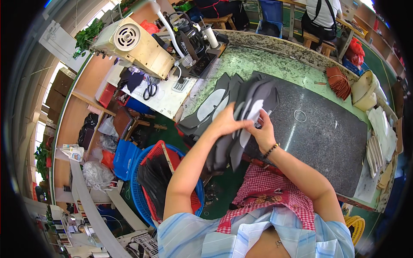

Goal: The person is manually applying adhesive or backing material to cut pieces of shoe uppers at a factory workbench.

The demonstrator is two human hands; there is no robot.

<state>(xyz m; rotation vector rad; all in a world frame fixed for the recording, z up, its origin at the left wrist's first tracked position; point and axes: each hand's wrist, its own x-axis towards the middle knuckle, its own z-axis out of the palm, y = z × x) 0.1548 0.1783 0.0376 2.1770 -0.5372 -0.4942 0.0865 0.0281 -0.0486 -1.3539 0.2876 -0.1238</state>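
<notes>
Both my hands are closed on a thick stack of dark, curved cut pieces with light grey patches. It is tilted up over the table's near edge, and its upper part is smeared by motion. My left hand grips the stack's left side. My right hand, with a dark bead bracelet at the wrist, pinches its near right side. More of these dark pieces with grey patches lie fanned out just left of the stack. What exactly the pieces are, I cannot tell.
A black board covers much of the green table. Reddish-brown strips and a cream bucket stand far right. A beige machine and scissors are far left. Below sits a blue basket with dark pieces. Two people sit beyond.
</notes>
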